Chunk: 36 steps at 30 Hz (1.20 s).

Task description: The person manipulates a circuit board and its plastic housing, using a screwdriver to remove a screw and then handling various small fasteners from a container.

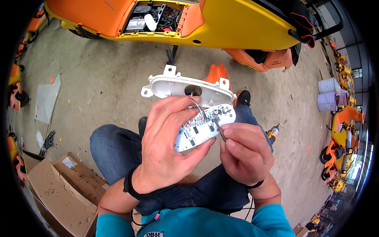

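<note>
A white circuit board point(203, 132) with rounded ends and small black components lies in my left hand point(166, 138). The thumb runs along its lower edge, while the fingers curl over the top near several thin coloured wires point(198, 106). Those wires run from the board toward the dark round hole of a white plastic housing point(179, 87), an open oval shell with mounting tabs, just beyond the board. My right hand point(246, 152) pinches a thin dark metal tool point(221, 132), its tip at the board near the wire ends. The tool's exact kind is unclear.
A yellow and orange scooter point(237, 23) stands ahead, its compartment point(148, 19) open on wiring. A cordless drill point(272, 133) is beside my right leg. At lower left are an open cardboard box point(63, 193) and a cable bundle point(48, 142). White buckets point(327, 94) stand at right.
</note>
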### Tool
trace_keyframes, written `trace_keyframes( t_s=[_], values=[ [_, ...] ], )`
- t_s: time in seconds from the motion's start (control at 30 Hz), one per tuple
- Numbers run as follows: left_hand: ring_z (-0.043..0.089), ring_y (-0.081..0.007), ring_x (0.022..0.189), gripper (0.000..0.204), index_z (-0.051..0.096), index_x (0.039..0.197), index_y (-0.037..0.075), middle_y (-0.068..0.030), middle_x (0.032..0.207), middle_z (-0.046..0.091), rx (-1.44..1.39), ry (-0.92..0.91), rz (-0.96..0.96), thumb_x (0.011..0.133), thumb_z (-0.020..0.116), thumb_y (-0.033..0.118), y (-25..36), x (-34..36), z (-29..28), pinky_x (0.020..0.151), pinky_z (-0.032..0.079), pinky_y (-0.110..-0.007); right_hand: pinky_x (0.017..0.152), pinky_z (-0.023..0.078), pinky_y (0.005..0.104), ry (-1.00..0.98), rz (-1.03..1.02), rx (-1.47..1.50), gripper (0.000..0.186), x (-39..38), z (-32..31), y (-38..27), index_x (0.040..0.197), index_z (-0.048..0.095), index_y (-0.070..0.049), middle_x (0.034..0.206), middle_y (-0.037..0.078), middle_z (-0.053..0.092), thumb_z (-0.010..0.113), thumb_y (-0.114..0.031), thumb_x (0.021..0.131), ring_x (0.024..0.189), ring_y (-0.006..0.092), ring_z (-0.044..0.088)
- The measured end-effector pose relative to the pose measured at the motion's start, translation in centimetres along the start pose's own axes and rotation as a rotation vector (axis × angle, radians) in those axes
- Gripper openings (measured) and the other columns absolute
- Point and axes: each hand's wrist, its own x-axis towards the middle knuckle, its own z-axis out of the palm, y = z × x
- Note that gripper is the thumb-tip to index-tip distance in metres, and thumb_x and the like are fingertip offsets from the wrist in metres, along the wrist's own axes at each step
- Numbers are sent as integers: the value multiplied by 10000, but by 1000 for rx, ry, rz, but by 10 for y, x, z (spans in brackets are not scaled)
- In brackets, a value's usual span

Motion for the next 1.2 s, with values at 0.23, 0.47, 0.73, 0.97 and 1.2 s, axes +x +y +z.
trace_keyframes(
  t_s=[0.23, 0.47, 0.73, 0.97, 1.2],
  values=[
    [595, -363, 1114, 528, 605, 1061, -18, -178, 1208, 660, 6, -3, -9, 587, 834, 22, 1, 1, 0, 949, 488, -436, 753, 598, 357, 16, -4, -2, 375, -1, 2, 1, 1022, 638, 30, 1060, 157, 644, 770, 119, 682, 940, 332, 688],
    [595, -360, 1115, 530, 609, 1061, -16, -172, 1209, 660, 25, 6, -8, 582, 833, 18, 1, 1, 0, 956, 483, -432, 753, 596, 357, 23, -6, -4, 394, -2, 1, 0, 1037, 634, 21, 1063, 152, 640, 774, 118, 682, 941, 334, 690],
    [593, -351, 1123, 530, 605, 1063, -14, -173, 1214, 659, 4, 12, -3, 584, 832, 12, -1, 1, 1, 958, 480, -430, 742, 595, 363, 35, -9, 5, 405, -3, 1, 1, 1054, 624, 17, 1056, 150, 642, 773, 119, 691, 929, 331, 693],
    [593, -346, 1128, 526, 605, 1070, -2, -170, 1221, 658, -27, -17, -28, 595, 830, 12, -2, -1, 1, 959, 479, -424, 741, 591, 368, 44, 2, 15, 412, -3, 3, 3, 1050, 612, 3, 1046, 144, 644, 768, 129, 690, 914, 325, 696],
    [594, -296, 1153, 502, 603, 1106, -23, -193, 1265, 631, -112, -62, -107, 662, 830, 38, -5, -3, -2, 971, 481, -390, 752, 572, 346, 146, 136, 114, 363, -5, 1, 8, 1020, 569, -23, 1032, 145, 648, 747, 134, 744, 899, 283, 700]
  ],
)
